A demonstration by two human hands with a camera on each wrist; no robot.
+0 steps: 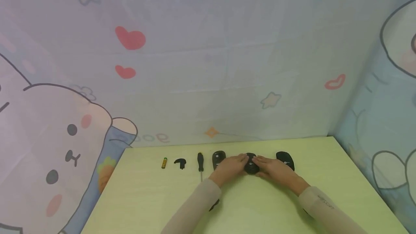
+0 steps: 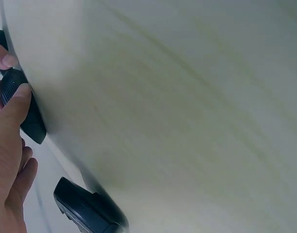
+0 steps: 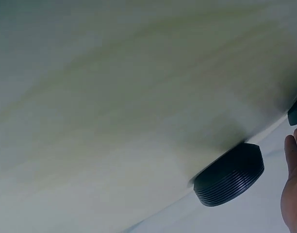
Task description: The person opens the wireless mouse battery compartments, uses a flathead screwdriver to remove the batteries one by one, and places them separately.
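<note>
Both hands are at a dark, rounded computer mouse part [image 1: 251,167] on the table. My left hand [image 1: 230,168] grips it from the left, and in the left wrist view its thumb [image 2: 23,92] lies against the ridged side. From the right, my right hand [image 1: 276,170] holds the same part, fingertips on its upper edge. The right wrist view catches only some of this hand's fingers [image 3: 291,153]. Beside the left hand lies another dark mouse part [image 1: 218,157] with light spots, partly covered by that hand. A black mouse cover [image 1: 286,159] with a white mark sits behind the right hand.
To the left on the pale table [image 1: 146,198] lie a battery [image 1: 164,163], a small hooked black piece [image 1: 180,163] and a screwdriver [image 1: 200,161]. Another dark item [image 1: 214,205] is mostly hidden by the left sleeve. A printed cloth [image 1: 195,82] hangs behind.
</note>
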